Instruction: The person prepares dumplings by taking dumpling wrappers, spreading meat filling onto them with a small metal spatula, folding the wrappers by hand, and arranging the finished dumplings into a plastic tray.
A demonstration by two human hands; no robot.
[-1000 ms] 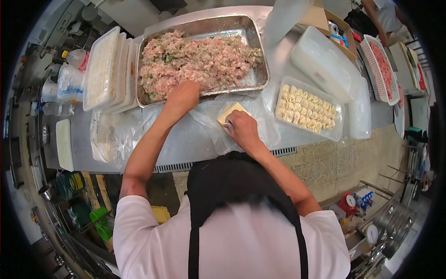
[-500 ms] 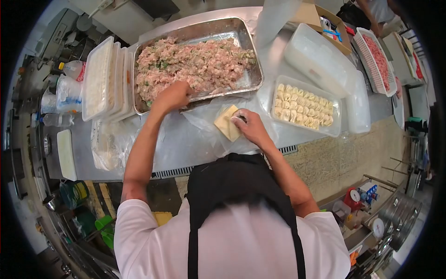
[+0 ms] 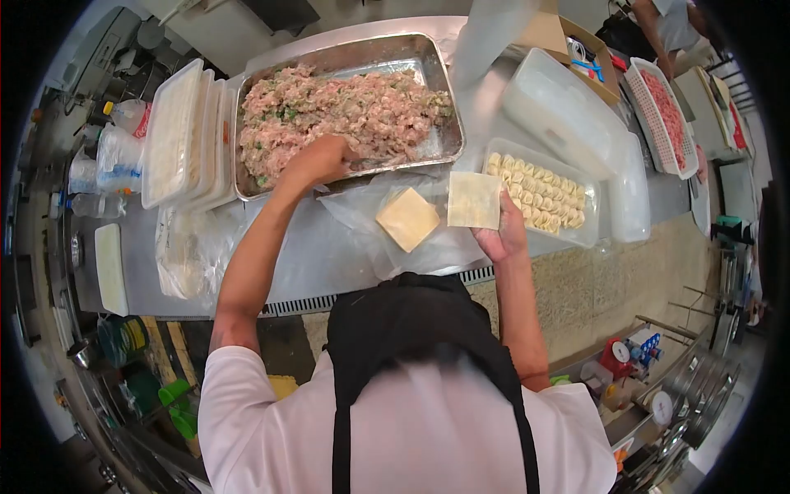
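Observation:
A square dough wrapper [image 3: 473, 200] lies across the fingers of my right hand [image 3: 504, 233], which holds it up beside the dumpling box. Just left of it, a stack of square wrappers [image 3: 407, 219] rests on clear plastic [image 3: 354, 222]. My left hand [image 3: 323, 160] is closed at the near edge of a metal tray [image 3: 454, 136] of minced meat [image 3: 329, 115] with green bits. Something thin, perhaps a utensil, shows at its fingers, but I cannot make it out. Folded dumplings [image 3: 539, 193] sit in rows in a clear plastic box [image 3: 586, 235].
Stacked lidded boxes [image 3: 173, 136] stand left of the tray, with bottles [image 3: 99, 206] and a white board [image 3: 111, 267] farther left. Empty plastic containers [image 3: 564, 111], a cardboard box [image 3: 605, 82] and a basket of meat [image 3: 666, 115] are on the right. Another person [image 3: 658, 29] stands at the back right.
My right hand has lifted one wrapper off the stack, moved right and turned palm up under it. My left hand has shifted slightly at the tray's near side.

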